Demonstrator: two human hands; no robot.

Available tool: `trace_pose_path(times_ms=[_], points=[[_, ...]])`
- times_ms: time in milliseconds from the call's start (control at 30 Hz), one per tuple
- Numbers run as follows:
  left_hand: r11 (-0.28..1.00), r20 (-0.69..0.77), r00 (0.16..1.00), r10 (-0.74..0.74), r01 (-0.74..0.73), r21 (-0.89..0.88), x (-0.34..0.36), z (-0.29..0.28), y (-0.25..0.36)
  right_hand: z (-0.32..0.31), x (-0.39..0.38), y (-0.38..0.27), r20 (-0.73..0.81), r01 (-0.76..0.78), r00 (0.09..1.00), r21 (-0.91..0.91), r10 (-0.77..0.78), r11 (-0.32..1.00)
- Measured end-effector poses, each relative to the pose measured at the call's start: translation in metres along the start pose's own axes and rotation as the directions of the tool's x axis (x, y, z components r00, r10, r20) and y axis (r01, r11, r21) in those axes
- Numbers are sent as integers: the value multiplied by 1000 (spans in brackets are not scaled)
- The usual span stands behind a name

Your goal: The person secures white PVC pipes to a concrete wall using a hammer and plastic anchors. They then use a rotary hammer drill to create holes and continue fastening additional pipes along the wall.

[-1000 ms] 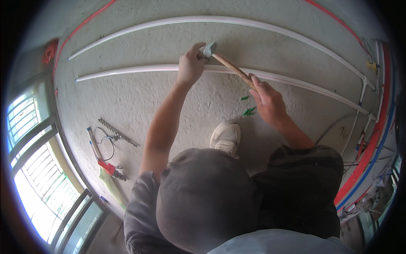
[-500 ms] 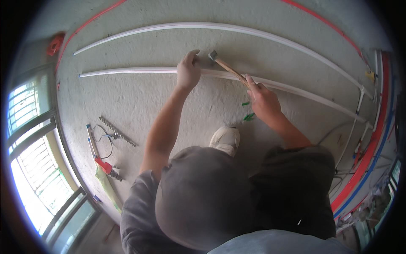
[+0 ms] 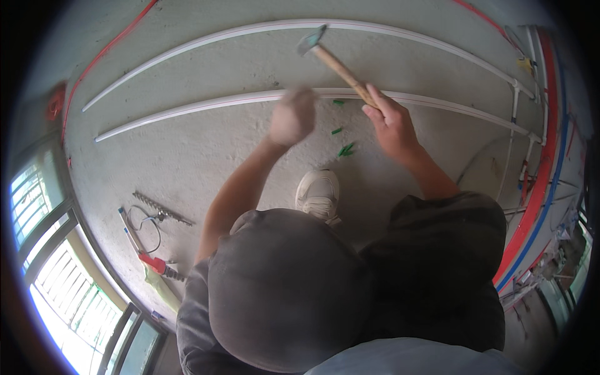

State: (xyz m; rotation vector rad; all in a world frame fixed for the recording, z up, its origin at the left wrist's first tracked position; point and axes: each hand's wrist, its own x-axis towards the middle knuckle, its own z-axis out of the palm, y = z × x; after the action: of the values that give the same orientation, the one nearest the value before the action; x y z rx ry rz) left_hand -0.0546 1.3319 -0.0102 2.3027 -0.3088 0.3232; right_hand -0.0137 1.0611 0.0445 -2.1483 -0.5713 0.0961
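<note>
My right hand (image 3: 392, 128) grips the wooden handle of a hammer (image 3: 337, 67). Its metal head overlaps the line of the far white pipe (image 3: 206, 47), raised above the floor. Smeared by motion, my left hand (image 3: 294, 117) is over the near white pipe (image 3: 181, 116), and its fingers cannot be made out. Whether anything is in it is not visible. Between my hands and my shoe lie several small green pieces (image 3: 345, 150), too small to name for certain; another sits close to the near pipe.
Long drill bits (image 3: 161, 209), a cable loop and a red-ended tool (image 3: 153, 262) lie at the left, near the window (image 3: 69, 275). Red and blue pipes (image 3: 531, 231) run along the right edge. My white shoe (image 3: 317, 192) stands in the middle.
The hammer has risen, its head passing from between the pipes to over the far one. My left hand has shifted right along the near pipe. The whole view has shifted slightly.
</note>
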Motion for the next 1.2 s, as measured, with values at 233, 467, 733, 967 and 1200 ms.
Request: trace_pose_path(times_ms=[233, 467, 733, 967, 1200], points=[[958, 264, 963, 60, -129, 256, 8, 51, 31, -74, -31, 30, -108, -402, 903, 128, 416, 907], [860, 483, 869, 106, -324, 395, 18, 54, 32, -167, -38, 96, -411, -540, 756, 51, 510, 840], [896, 514, 855, 75, -284, 341, 33, 52, 49, -237, -23, 207, -538, -678, 668, -154, 515, 719], [986, 191, 968, 162, -155, -55, 255, 166, 113, -247, -52, 237, -484, -698, 669, -147, 564, 701], [962, 211, 967, 146, -89, -258, 390, 346, 140, -247, -51, 240, -444, -699, 657, -56, 609, 713]])
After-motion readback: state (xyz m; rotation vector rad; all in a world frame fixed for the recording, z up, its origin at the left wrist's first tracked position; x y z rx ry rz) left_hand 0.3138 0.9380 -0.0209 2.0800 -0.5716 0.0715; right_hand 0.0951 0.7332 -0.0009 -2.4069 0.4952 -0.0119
